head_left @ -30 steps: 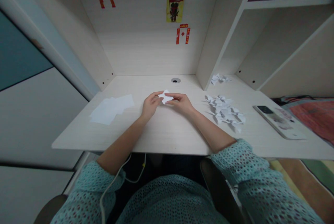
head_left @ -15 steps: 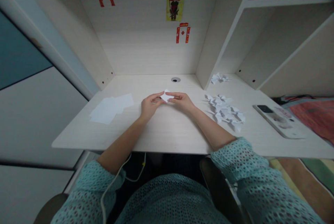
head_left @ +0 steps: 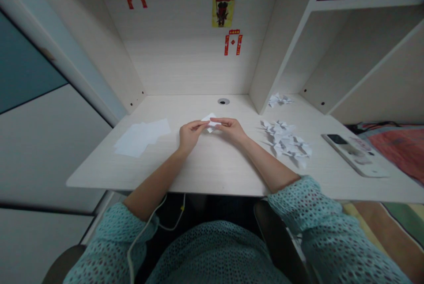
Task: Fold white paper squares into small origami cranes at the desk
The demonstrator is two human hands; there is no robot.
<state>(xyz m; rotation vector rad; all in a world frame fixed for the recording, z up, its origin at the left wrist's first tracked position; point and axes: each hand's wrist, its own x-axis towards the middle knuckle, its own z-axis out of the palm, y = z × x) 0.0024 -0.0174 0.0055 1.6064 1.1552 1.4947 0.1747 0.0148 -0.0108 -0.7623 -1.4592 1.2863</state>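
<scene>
A small folded piece of white paper is held between my two hands, above the middle of the desk. My left hand pinches its left side between thumb and fingers. On the other side, my right hand grips it the same way, fingers over the top edge. The fingers hide part of the folds. Left of my hands lie flat white paper sheets, overlapping. To the right sits a pile of folded white paper pieces with pointed corners.
More folded paper pieces lie behind the pile, beside the upright panel. A white phone is on the desk at the right. A cable hole is near the back wall. A white cord hangs below the front edge.
The folded paper has turned a little between my fingers, and more of it shows above and below them. My left fingers have come closer together. The rest stays in place.
</scene>
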